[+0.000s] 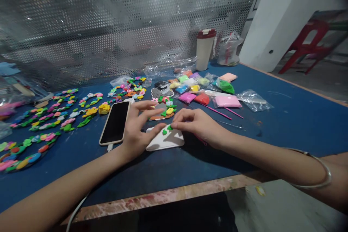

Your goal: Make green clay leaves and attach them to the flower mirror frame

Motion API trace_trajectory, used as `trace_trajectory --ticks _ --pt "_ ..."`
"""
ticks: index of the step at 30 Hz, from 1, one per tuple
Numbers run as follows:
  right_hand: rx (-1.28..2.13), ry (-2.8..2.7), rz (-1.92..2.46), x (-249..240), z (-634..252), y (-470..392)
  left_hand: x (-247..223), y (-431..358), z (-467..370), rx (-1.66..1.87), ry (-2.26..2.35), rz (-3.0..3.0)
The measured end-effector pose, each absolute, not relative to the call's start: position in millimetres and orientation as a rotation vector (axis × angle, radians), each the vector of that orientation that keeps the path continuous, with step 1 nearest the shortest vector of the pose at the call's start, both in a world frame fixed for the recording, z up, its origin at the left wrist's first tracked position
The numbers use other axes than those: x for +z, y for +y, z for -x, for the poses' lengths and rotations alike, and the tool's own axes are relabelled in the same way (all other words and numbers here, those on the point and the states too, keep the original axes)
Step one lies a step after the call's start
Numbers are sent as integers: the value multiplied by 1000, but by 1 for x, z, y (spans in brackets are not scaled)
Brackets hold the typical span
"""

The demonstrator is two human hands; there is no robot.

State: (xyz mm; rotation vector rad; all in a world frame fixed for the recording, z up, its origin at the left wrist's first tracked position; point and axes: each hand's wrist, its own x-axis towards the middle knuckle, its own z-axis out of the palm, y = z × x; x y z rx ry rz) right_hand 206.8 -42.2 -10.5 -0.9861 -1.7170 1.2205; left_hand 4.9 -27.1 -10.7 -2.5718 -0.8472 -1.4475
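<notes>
The left hand point(136, 130) hides part of the phone's point(115, 123) right edge, and its fingers cover some of the frame point(169, 111) behind. The right hand point(202, 127) covers most of a pink tool below it. At the left edge of the view, a flower ring point(43, 148) is cut off. The white board point(164, 144) lies on the table point(130, 183) between the hands, with a green piece point(164, 132) on it. The left grip is spread wide, its thumb at the board. The right fingertips meet at a second green bit point(169, 128); whether they pinch or only press it, I cannot tell.
</notes>
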Motion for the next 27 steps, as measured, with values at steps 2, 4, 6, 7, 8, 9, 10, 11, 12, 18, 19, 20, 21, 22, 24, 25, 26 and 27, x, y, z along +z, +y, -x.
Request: trace_trajectory --ticks 2,4,6,7,8,9,10,11,12,18,19,20,21,22,24,25,26,27 --pt "1139 -1838 1016 -10 -209 -46 -8 -25 -4 -1521 -951 2542" --pt "1047 -1950 1047 -10 -209 -50 -7 -22 -4 -1559 -1029 2538" --pt "956 -2038 1083 -10 -208 -53 -7 -19 -5 -1571 -1076 2554" --pt "914 -2071 1102 -11 -208 -54 -7 -19 -5 -1575 -1090 2562" --pt "875 -2098 1123 -12 -207 -54 -8 -18 -5 -1578 -1099 2570" --pt "839 -2117 1146 -13 -207 -54 -8 -19 -5 -1580 -1106 2576" --pt "804 -2133 1168 -13 -206 -54 -8 -19 -5 -1581 -1110 2582" --pt "770 -2146 1190 -13 -206 -54 -9 -20 -5 -1579 -1113 2590" --pt "739 -2159 1209 -13 -206 -54 -9 -20 -5 -1573 -1116 2600" --pt "486 -2249 1316 4 -215 -46 -4 -21 -6 -1441 -1154 2713" --pt "434 -2275 1351 6 -218 -43 -3 -21 -6 -1381 -1165 2752" --pt "385 -2308 1389 8 -222 -40 -2 -22 -6 -1313 -1175 2793" --pt "337 -2345 1428 8 -225 -38 -1 -23 -6 -1241 -1183 2830" --pt "288 -2382 1467 7 -228 -36 0 -25 -5 -1173 -1190 2858" --pt "185 -2440 1541 2 -231 -34 -2 -31 -2 -1063 -1199 2887" --pt "136 -2461 1573 -1 -231 -34 -3 -34 -1 -1024 -1201 2891" --pt "92 -2479 1598 -3 -231 -34 -4 -38 1 -993 -1201 2892" --pt "55 -2496 1616 -5 -230 -35 -6 -40 2 -969 -1201 2893"
